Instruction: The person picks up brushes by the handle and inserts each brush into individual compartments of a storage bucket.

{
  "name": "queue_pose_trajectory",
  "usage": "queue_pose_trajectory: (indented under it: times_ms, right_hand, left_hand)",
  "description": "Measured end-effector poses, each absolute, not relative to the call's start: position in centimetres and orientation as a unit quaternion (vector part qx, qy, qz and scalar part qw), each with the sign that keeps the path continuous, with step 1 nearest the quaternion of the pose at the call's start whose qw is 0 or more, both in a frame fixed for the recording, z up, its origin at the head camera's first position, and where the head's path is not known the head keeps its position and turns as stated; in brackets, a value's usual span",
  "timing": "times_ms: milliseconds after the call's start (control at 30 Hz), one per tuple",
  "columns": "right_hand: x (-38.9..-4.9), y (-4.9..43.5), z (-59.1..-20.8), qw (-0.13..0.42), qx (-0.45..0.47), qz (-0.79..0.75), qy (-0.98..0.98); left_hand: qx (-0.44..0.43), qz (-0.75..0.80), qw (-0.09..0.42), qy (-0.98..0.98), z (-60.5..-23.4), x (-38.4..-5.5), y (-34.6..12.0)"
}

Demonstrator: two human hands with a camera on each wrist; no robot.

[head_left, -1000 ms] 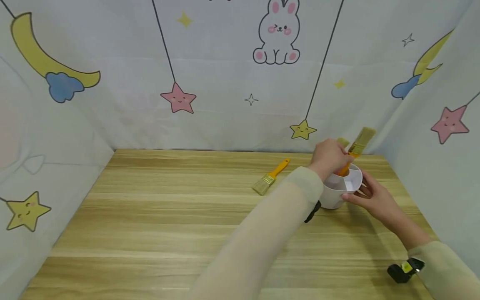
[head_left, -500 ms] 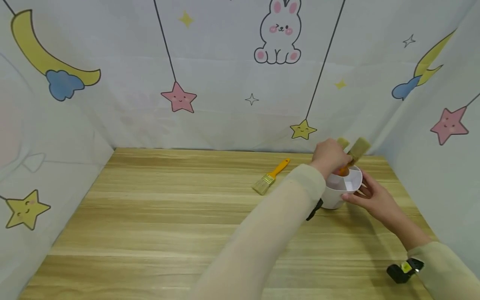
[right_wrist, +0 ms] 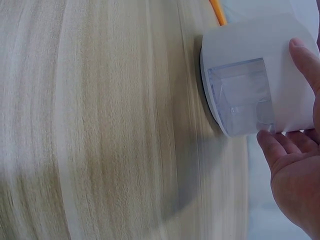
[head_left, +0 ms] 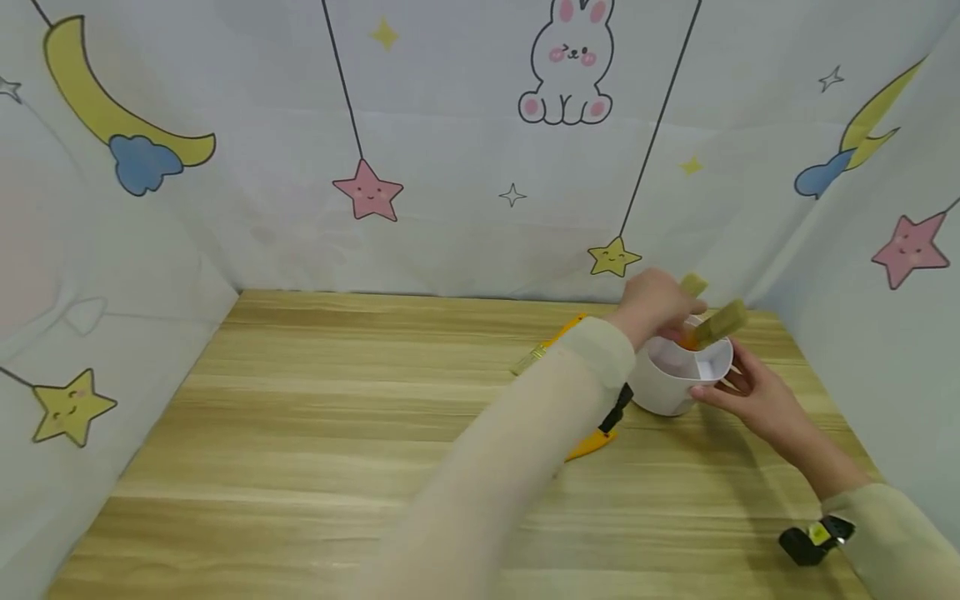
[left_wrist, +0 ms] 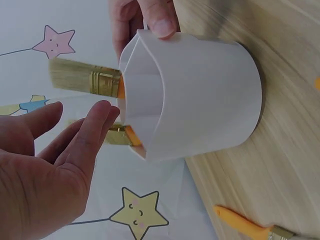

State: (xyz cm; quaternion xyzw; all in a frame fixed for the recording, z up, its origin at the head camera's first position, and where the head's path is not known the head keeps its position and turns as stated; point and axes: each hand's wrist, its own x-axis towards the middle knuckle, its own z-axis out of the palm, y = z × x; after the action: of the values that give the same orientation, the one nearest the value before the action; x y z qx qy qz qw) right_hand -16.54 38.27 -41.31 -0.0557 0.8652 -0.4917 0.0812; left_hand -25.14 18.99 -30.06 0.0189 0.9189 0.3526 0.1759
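Note:
A white divided pot (head_left: 663,392) stands on the table at the right, with a clear window (right_wrist: 242,92) low in its side. My right hand (head_left: 761,404) holds it, thumb on one side and fingers on the other. Two paintbrushes lean in its compartments, bristles up: one brush (left_wrist: 82,77) on the near side and a second brush (left_wrist: 118,136) farther along the rim. My left hand (left_wrist: 55,160) is just above the opening, fingers loosely extended and apart from the brush bristles. In the head view this hand partly covers the rim.
Behind my left sleeve (head_left: 517,433) lies a paintbrush (head_left: 531,360), partly hidden. Another orange handle (head_left: 591,445) shows beside the forearm. A printed fabric wall (head_left: 450,242) borders the wooden table (head_left: 337,400) at the back and sides.
The nearer brush has sunk lower into the pot and tilts more to the right. My left fingers have let go of it. The left forearm shifted left, uncovering an orange handle.

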Motion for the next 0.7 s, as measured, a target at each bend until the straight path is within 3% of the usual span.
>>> queue_pose_trajectory:
  times_ms: [467, 700]
  right_hand:
    - [-16.9, 38.3, -41.7, 0.067, -0.053, -0.497, 0.864]
    - [-16.8, 38.1, -41.9, 0.062, -0.047, -0.492, 0.867]
  left_hand:
    - [0.079, 0.379, 0.150, 0.910, -28.3, -26.8, 13.2]
    - [0.127, 0.338, 0.131, 0.923, -29.5, -27.8, 9.8]
